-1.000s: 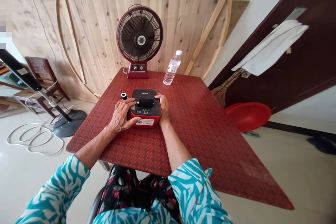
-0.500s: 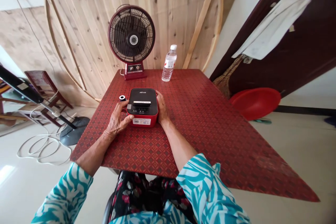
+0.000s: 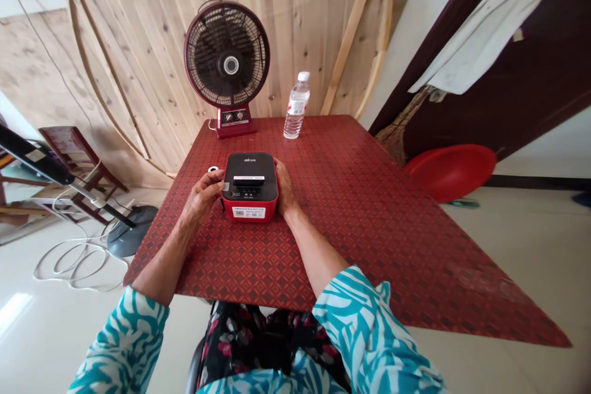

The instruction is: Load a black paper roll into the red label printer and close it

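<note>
A small red box with a black top, like a little printer, sits on the red patterned table in front of me. My left hand presses against its left side with curled fingers. My right hand cups its right side, fingers along the edge. A small black and white roll stands just left of the box, behind my left hand.
A dark red table fan and a clear water bottle stand at the table's far edge. A round wooden tabletop leans on the wall behind. A red basin lies on the floor at right; a stand base and white cable lie at left.
The lid on the box's top, raised a second ago, now lies flat. My left hand slid from the box's front corner to its left side. The view shifted slightly.
</note>
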Action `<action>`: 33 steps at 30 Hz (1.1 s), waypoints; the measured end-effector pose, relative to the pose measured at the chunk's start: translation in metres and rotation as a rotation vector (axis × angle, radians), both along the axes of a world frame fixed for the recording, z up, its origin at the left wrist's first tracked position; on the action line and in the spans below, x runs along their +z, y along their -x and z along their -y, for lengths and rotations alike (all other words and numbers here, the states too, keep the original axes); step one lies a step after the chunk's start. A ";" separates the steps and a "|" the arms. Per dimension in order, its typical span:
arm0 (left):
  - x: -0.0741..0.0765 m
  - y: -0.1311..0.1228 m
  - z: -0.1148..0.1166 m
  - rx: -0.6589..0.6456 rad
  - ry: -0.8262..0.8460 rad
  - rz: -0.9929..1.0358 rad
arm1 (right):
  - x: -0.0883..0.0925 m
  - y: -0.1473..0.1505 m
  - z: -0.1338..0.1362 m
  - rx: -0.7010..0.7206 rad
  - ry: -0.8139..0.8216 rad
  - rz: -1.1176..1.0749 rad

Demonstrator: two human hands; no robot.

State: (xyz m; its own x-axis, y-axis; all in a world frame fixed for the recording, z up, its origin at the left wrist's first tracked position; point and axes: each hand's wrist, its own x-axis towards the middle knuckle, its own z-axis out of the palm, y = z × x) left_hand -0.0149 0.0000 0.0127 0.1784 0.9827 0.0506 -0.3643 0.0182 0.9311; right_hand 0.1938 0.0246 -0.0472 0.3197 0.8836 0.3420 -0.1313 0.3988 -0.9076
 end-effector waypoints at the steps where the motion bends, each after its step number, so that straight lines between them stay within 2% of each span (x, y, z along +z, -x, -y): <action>1: 0.000 0.000 -0.001 -0.014 0.019 0.025 | 0.000 0.000 0.000 -0.008 0.004 0.001; 6: -0.007 0.002 -0.006 -0.050 0.129 0.134 | 0.001 -0.002 0.001 -0.010 0.025 0.032; 12: -0.011 0.003 -0.010 -0.126 0.192 0.132 | 0.001 -0.001 0.002 -0.019 0.025 0.018; 19: -0.009 -0.001 -0.007 -0.034 0.197 0.136 | 0.006 0.003 0.007 -0.040 0.028 0.068; 24: -0.010 -0.002 -0.004 -0.019 0.169 0.106 | 0.010 0.002 0.009 -0.021 0.019 0.071; 30: -0.010 -0.002 -0.004 0.005 0.164 0.106 | 0.002 0.000 0.004 -0.144 0.075 0.090; 33: -0.008 -0.002 -0.002 0.009 0.144 0.068 | 0.000 -0.001 0.002 -0.127 0.052 0.098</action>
